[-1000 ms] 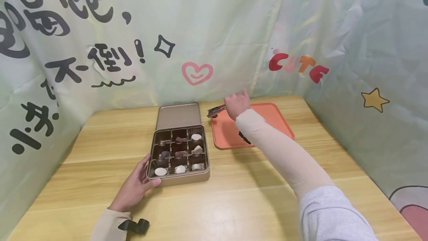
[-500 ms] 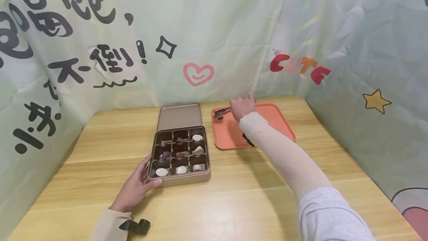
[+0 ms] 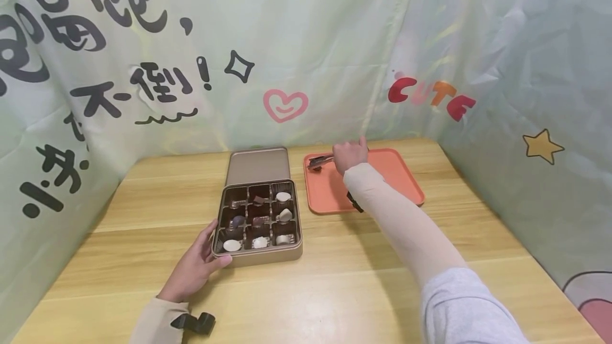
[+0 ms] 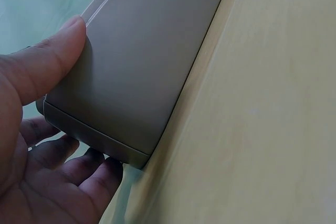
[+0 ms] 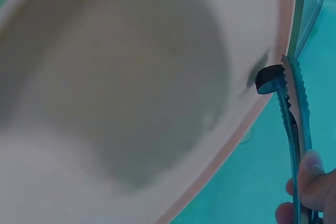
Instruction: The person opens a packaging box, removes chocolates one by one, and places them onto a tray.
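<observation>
My left hand [image 3: 193, 269] holds the near left corner of a brown tin box [image 3: 268, 258], thumb on its front wall and fingertips against its left side. Small white and dark brown chocolate-like pieces sit in the box's divided compartments. Over the far left corner of an orange tray [image 3: 330, 190], my right hand [image 3: 350, 156] grips metal tongs [image 3: 320, 161]. A small dark round piece [image 5: 270, 78] is at the serrated tips of the tongs in the right wrist view, close over the tray, with its shadow beside it.
Behind the box lies its brown lid [image 3: 258, 166], flat side up. Box and tray stand side by side on a wooden table [image 3: 306, 291], with a narrow gap between them. A printed cloth [image 3: 325, 41] hangs along the back and both sides.
My right hand has moved right and a little nearer, bringing the tongs and dark piece from the tray's left edge to inside its far left corner. My left hand stays on the box.
</observation>
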The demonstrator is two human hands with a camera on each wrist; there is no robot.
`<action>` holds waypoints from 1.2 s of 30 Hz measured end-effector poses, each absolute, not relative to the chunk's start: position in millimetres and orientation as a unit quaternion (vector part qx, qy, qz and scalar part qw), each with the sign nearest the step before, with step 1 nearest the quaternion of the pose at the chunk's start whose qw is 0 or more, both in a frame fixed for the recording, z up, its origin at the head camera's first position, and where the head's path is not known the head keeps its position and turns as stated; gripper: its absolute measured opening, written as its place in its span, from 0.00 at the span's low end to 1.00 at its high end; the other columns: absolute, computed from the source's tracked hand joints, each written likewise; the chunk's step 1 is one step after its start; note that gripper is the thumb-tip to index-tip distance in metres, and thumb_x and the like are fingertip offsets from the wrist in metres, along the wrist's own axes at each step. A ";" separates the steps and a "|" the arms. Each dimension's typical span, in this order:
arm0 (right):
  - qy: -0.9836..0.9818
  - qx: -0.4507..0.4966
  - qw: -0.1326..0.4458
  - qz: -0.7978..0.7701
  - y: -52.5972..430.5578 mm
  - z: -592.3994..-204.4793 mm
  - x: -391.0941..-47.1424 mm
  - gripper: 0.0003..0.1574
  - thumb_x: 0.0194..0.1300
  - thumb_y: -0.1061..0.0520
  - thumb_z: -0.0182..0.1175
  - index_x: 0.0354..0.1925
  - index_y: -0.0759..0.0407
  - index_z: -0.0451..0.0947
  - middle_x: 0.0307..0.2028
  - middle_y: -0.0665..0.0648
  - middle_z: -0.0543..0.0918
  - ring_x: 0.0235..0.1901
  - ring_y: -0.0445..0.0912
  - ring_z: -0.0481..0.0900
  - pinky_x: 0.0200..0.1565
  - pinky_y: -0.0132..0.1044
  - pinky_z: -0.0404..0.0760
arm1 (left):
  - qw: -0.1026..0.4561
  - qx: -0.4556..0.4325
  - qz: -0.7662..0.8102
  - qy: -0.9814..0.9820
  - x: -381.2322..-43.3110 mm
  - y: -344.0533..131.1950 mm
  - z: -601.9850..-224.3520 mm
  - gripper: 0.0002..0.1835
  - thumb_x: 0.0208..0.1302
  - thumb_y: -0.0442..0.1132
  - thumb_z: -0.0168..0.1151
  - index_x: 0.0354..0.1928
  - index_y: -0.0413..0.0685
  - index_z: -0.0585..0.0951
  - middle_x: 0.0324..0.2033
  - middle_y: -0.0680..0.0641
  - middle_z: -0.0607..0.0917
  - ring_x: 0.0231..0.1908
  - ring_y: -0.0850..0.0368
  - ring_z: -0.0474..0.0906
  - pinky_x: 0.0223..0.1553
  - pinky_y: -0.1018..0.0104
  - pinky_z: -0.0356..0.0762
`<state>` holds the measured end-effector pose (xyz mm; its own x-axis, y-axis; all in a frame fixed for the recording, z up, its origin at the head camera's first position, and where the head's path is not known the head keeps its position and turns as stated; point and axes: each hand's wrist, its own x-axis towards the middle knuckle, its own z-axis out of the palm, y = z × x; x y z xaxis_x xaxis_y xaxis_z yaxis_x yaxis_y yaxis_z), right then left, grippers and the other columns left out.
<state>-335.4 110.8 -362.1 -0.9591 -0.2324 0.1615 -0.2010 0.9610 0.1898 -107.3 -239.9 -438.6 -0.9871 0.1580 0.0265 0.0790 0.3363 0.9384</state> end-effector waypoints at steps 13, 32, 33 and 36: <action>-0.988 0.095 0.080 -0.091 113.3 -365.7 -336.3 0.12 0.68 0.48 0.60 0.30 0.50 0.84 0.16 0.51 0.77 0.21 0.49 0.74 0.43 0.51 0.68 | 0.036 0.069 0.573 0.816 -108.2 -240.7 -439.3 0.54 0.57 0.37 0.70 0.76 0.41 0.43 0.71 0.30 0.53 0.69 0.35 0.52 0.59 0.81 0.58; -0.988 0.093 0.089 -0.082 114.9 -364.3 -333.0 0.16 0.67 0.43 0.61 0.29 0.51 0.84 0.13 0.52 0.75 0.19 0.49 0.73 0.39 0.50 0.66 | 0.038 0.063 0.565 0.822 -108.3 -241.0 -440.0 0.54 0.58 0.37 0.70 0.76 0.42 0.43 0.71 0.30 0.54 0.69 0.36 0.53 0.64 0.70 0.58; -0.988 0.094 0.090 -0.080 114.7 -364.0 -332.7 0.16 0.67 0.43 0.61 0.29 0.51 0.84 0.13 0.52 0.75 0.19 0.49 0.73 0.39 0.49 0.66 | 0.037 0.063 0.564 0.822 -108.2 -240.9 -439.9 0.54 0.58 0.37 0.70 0.76 0.42 0.43 0.71 0.30 0.54 0.69 0.36 0.53 0.64 0.67 0.58; -0.988 0.095 0.098 -0.075 113.3 -362.8 -331.8 0.15 0.67 0.43 0.61 0.30 0.50 0.84 0.15 0.52 0.77 0.19 0.49 0.74 0.38 0.48 0.65 | 0.037 0.063 0.563 0.823 -107.9 -240.7 -439.3 0.54 0.58 0.37 0.70 0.76 0.42 0.43 0.71 0.30 0.54 0.69 0.36 0.53 0.65 0.61 0.57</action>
<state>-331.8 113.3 -362.8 -0.9627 -0.2021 0.1801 -0.1726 0.9708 0.1667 -107.9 -240.7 -439.3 -0.9895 0.1440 0.0103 0.0618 0.3574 0.9319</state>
